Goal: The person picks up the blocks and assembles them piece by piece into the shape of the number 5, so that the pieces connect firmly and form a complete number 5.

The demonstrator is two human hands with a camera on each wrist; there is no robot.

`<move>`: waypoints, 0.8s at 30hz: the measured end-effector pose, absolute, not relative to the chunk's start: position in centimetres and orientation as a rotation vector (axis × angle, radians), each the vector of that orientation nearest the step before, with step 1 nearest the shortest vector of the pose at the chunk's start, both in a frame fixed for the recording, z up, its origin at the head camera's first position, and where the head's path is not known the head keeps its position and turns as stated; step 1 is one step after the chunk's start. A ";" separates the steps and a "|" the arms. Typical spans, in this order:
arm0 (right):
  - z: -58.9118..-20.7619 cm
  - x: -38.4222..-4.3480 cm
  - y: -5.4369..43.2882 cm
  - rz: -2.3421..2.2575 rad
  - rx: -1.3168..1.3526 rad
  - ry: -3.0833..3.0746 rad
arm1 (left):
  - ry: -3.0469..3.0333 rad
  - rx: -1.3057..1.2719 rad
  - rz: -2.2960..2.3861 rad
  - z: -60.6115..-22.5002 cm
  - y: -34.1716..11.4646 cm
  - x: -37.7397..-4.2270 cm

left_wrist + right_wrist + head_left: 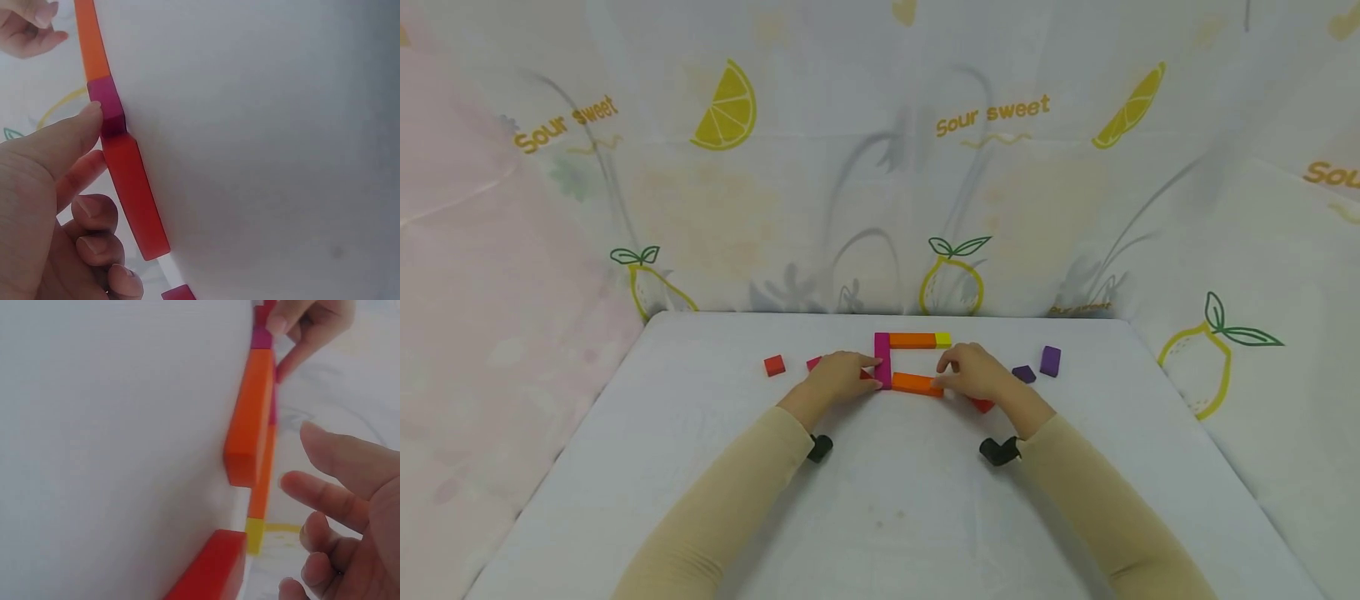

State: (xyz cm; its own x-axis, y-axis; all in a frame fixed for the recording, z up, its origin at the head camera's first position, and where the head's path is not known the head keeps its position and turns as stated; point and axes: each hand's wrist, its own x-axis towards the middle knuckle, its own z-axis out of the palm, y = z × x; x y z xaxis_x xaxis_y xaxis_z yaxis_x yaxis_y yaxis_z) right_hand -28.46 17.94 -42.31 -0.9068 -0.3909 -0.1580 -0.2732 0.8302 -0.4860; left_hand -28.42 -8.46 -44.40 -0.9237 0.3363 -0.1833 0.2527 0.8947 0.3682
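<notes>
On the table (895,508), the magenta block (882,347) lies with its long axis running straight away from the person. The left hand (837,375) touches it with thumb and forefinger spread, not wrapped round it. A red bar (135,197) points left from its near end. Two orange bars, the far one (912,341) and the near one (914,383), point right; a yellow block (943,340) ends the far one. The right hand (976,373), loosely spread and holding nothing, hovers beside the near bar's right end.

Lemon-printed cloth (805,192) hangs behind a white table (910,525).
</notes>
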 end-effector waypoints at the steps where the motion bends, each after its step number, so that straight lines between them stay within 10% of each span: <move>1: -42.1 -28.3 18.1 -0.681 -0.503 2.763 | 2.821 0.445 0.499 -44.4 -8.5 -28.4; 24: -41.1 -26.5 25.8 -0.776 -0.470 2.869 | 2.824 0.456 0.522 -44.4 -8.4 -28.3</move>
